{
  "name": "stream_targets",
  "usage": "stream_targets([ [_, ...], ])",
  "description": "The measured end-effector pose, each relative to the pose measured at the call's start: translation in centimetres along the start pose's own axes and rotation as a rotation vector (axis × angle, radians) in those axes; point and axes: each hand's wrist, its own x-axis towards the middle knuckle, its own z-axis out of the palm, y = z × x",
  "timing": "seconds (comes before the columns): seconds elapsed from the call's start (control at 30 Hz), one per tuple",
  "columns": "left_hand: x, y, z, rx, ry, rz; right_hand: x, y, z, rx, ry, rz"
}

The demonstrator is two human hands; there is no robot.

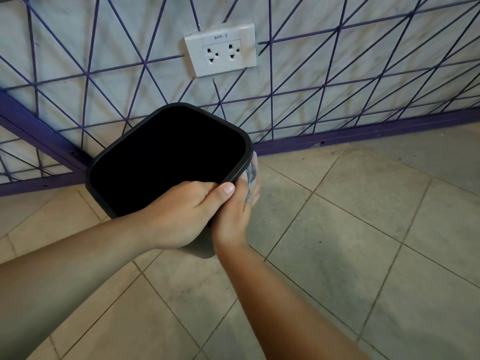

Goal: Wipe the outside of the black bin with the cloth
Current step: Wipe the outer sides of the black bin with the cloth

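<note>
The black bin (166, 154) is held off the floor, tilted so its dark open mouth faces me. My left hand (187, 214) grips the near rim, thumb on top of the edge and fingers curled inside. My right hand (233, 216) holds a pale grey cloth (251, 175) against the bin's right outer wall, just under the rim. Most of the cloth is hidden behind the bin and my fingers. The bin's lower body shows only a little below my left wrist.
A white wall with a purple wire grid (337, 81) and purple base frame stands right behind the bin. A white double power socket (222, 50) sits on the wall above it. Beige floor tiles (350, 242) spread to the right and front.
</note>
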Motion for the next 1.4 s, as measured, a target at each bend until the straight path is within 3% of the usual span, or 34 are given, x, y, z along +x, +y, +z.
stream_targets([
  [0.07,0.0,0.0,0.0,-0.007,-0.003,-0.009,0.0,0.6,-0.1,0.003,0.035,-0.022],
  [0.17,0.0,0.1,-0.2,-0.014,0.018,-0.032,1.7,0.3,0.1,0.052,0.027,0.106],
  [0.3,0.0,0.1,-0.1,-0.016,-0.003,-0.020,0.2,0.2,0.2,0.033,0.020,0.015],
  [0.43,0.0,0.2,-0.1,0.022,0.035,-0.026,2.4,1.5,-0.1,0.148,-0.004,0.156],
  [0.6,0.0,0.1,-0.1,0.025,0.017,-0.014,0.6,2.4,-0.5,0.156,-0.046,0.058],
  [0.73,0.0,0.3,-0.1,0.008,0.041,-0.024,2.2,1.6,-0.4,0.194,-0.027,0.194],
  [0.87,0.2,-0.1,0.0,-0.027,-0.015,-0.017,-0.2,0.4,0.1,0.107,0.023,0.038],
  [1.0,0.0,0.1,-0.1,-0.001,0.036,-0.050,2.3,0.6,-0.1,0.133,0.063,0.171],
  [1.17,0.0,0.0,-0.1,-0.038,-0.023,-0.037,-0.2,0.8,0.3,0.116,0.042,0.064],
  [1.3,-0.1,0.2,-0.2,0.028,0.031,-0.068,2.4,1.1,-0.3,0.136,0.080,0.189],
  [1.4,-0.1,0.2,-0.2,-0.017,-0.012,-0.053,1.0,-0.1,0.1,0.090,0.071,0.116],
])
